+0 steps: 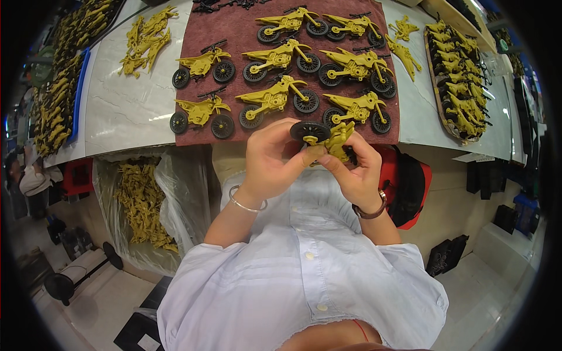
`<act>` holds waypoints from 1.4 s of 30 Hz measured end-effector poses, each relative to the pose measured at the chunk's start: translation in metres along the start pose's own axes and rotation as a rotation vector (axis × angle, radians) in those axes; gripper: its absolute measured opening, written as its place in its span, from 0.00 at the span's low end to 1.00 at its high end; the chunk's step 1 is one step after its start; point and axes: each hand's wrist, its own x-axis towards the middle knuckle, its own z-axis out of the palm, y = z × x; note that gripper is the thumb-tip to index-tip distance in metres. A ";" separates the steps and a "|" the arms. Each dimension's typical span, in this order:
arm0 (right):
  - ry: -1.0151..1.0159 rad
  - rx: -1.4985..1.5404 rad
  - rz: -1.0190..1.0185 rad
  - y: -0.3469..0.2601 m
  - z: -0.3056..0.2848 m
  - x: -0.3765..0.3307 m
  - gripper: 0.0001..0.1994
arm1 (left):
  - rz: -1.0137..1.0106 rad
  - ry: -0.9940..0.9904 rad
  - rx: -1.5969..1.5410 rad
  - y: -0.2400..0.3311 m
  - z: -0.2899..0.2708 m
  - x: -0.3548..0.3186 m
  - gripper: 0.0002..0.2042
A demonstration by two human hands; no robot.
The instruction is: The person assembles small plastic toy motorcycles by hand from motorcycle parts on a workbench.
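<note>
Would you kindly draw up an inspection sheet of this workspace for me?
Surface: maroon cloth on a pale, veined table.
Work pieces: a yellow toy motorcycle with a black wheel, held above the cloth's near edge; similar motorcycles in rows on the cloth.
Clutter: loose yellow parts left of the cloth.
Grips: left grip closed on the held motorcycle near its wheel; right grip closed on its yellow body.
Cables: nothing clearly seen.
Surroundings: clear plastic bag of yellow parts below the table.
</note>
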 end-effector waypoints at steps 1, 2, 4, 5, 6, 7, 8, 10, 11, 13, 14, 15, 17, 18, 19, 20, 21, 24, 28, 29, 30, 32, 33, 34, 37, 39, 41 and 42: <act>0.004 -0.002 -0.012 0.000 0.000 0.000 0.12 | 0.000 -0.001 0.001 0.000 -0.002 0.001 0.12; 0.005 -0.001 -0.013 -0.001 0.000 0.001 0.12 | -0.012 -0.021 -0.026 0.000 -0.004 0.002 0.13; -0.033 -0.049 -0.042 -0.002 0.000 0.003 0.12 | -0.025 -0.039 -0.054 0.005 -0.001 0.005 0.15; -0.034 -0.049 -0.041 -0.003 0.000 0.003 0.12 | -0.029 0.019 -0.147 0.013 0.005 0.009 0.14; -0.051 -0.079 -0.048 -0.004 0.000 0.004 0.12 | -0.034 0.075 -0.239 0.018 0.008 0.011 0.14; -0.068 -0.108 -0.055 -0.005 0.000 0.004 0.12 | -0.036 0.073 -0.238 0.017 0.005 0.011 0.14; -0.066 -0.108 -0.054 -0.004 0.001 0.003 0.12 | -0.019 0.022 -0.153 0.013 0.000 0.010 0.14; -0.096 -0.225 -0.150 -0.002 0.002 0.003 0.12 | 0.023 -0.042 -0.010 0.009 -0.008 0.010 0.15; -0.096 -0.225 -0.150 -0.002 0.002 0.003 0.12 | 0.023 -0.042 -0.009 0.007 -0.010 0.010 0.15; -0.163 -0.256 -0.125 -0.002 0.001 0.002 0.12 | 0.054 -0.054 -0.099 0.002 -0.012 0.008 0.14; -0.163 -0.257 -0.125 -0.001 0.001 0.001 0.12 | 0.054 -0.054 -0.099 0.002 -0.011 0.007 0.14; -0.145 -0.272 -0.136 0.000 0.002 0.001 0.13 | 0.055 -0.041 -0.098 0.002 -0.010 0.007 0.13; -0.126 -0.286 -0.148 0.000 0.003 0.001 0.13 | 0.055 -0.028 -0.095 0.003 -0.008 0.007 0.13; -0.131 -0.283 -0.146 -0.001 0.003 0.001 0.14 | 0.043 -0.014 -0.090 0.003 -0.008 0.006 0.13; -0.136 -0.281 -0.143 -0.002 0.003 0.002 0.15 | 0.032 0.000 -0.085 0.004 -0.007 0.006 0.13; -0.136 -0.280 -0.144 -0.002 0.002 0.002 0.15 | 0.032 0.000 -0.085 0.004 -0.008 0.007 0.13; -0.153 -0.297 -0.136 -0.002 -0.001 0.002 0.16 | -0.018 0.002 -0.127 0.004 -0.009 0.007 0.14; -0.110 -0.199 -0.020 -0.013 -0.004 0.005 0.18 | -0.053 0.033 -0.180 0.003 -0.012 0.007 0.16; 0.012 0.192 0.138 -0.013 -0.018 0.006 0.19 | -0.098 0.078 -0.238 0.002 -0.017 0.003 0.18; 0.002 0.150 0.134 -0.014 -0.022 0.007 0.18 | -0.129 0.064 -0.252 0.001 -0.018 0.002 0.18; 0.002 0.150 0.134 -0.014 -0.024 0.007 0.18 | -0.157 0.018 -0.180 0.000 -0.021 0.000 0.18; -0.060 -0.124 0.002 -0.013 -0.026 0.007 0.16 | -0.144 -0.016 -0.050 0.000 -0.019 0.000 0.18; -0.059 -0.124 0.003 -0.012 -0.025 0.008 0.16 | -0.132 -0.051 0.079 0.000 -0.017 -0.001 0.19; -0.109 -0.188 -0.068 -0.010 -0.023 0.009 0.16 | -0.132 -0.078 0.172 0.004 -0.015 0.000 0.18; -0.197 -0.308 -0.114 -0.010 -0.020 0.007 0.18 | -0.061 -0.223 0.486 0.016 -0.014 0.003 0.18; -0.043 -0.088 0.043 -0.018 -0.013 0.007 0.21 | -0.116 -0.221 0.447 0.016 -0.014 0.003 0.18; -0.041 -0.012 0.113 -0.021 -0.013 0.008 0.22 | -0.116 -0.135 0.373 0.012 -0.012 0.003 0.18; -0.004 0.027 0.094 -0.017 -0.013 0.006 0.21 | -0.116 -0.136 0.374 0.010 -0.011 0.001 0.18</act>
